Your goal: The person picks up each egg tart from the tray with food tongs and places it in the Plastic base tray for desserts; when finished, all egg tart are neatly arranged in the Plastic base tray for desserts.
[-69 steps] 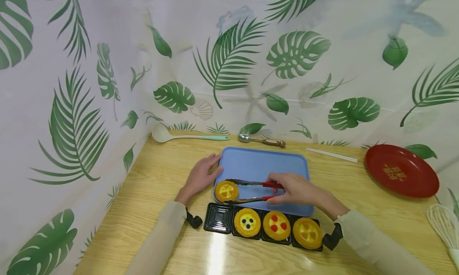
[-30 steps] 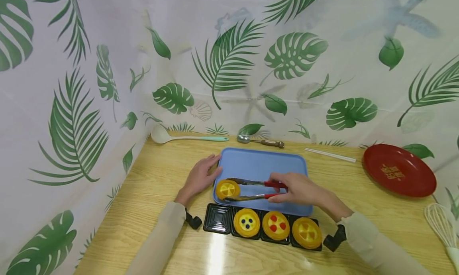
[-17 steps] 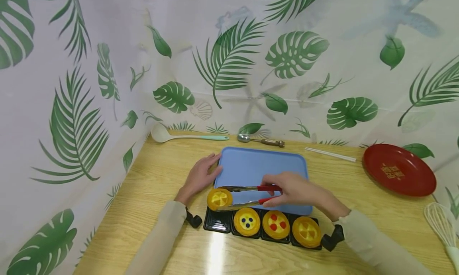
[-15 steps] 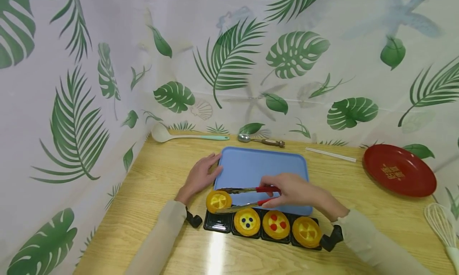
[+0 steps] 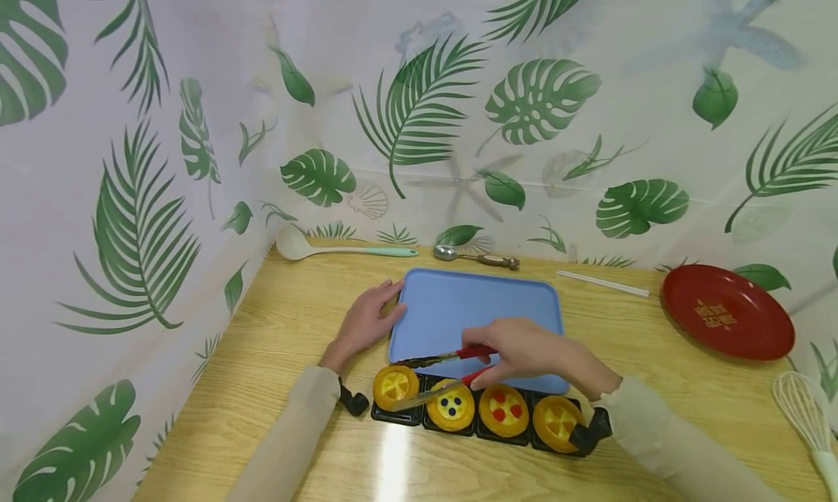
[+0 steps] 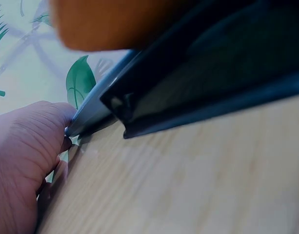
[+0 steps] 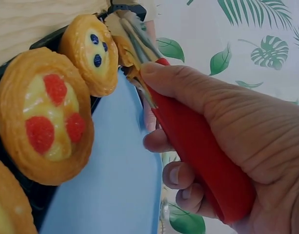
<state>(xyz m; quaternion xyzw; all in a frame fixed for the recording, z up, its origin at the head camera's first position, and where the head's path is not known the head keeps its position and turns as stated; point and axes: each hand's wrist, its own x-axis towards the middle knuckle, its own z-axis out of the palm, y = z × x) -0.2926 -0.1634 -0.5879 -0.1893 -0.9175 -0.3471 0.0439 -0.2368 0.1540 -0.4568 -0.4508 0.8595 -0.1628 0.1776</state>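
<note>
My right hand (image 5: pixel 527 349) grips red-handled tongs (image 7: pixel 203 156), thumb on one handle and fingers round the other. The tongs' tips lie on either side of an egg tart with yellow wedge-shaped pieces (image 5: pixel 396 387), over the leftmost compartment of a black tray (image 5: pixel 409 419). In that tray's other compartments sit a tart with dark blue berries (image 7: pixel 98 53), one with red pieces (image 7: pixel 44 117) and another with yellow pieces (image 5: pixel 560 423). My left hand (image 5: pixel 369 319) rests against the left edge of the blue tray (image 5: pixel 478 305), thumb and forefinger touching its rim.
Along the back lie a white ladle with a mint handle (image 5: pixel 347 252), a spoon with a brown handle (image 5: pixel 476 257) and white chopsticks (image 5: pixel 602 282). A red plate (image 5: pixel 727 313) and a whisk (image 5: pixel 808 415) are at the right. A leaf-printed cloth stands behind the table.
The tart in the tongs has moved from the blue tray's front left corner toward me, over the left black compartment. My right hand shifted left with it; my left hand stayed put.
</note>
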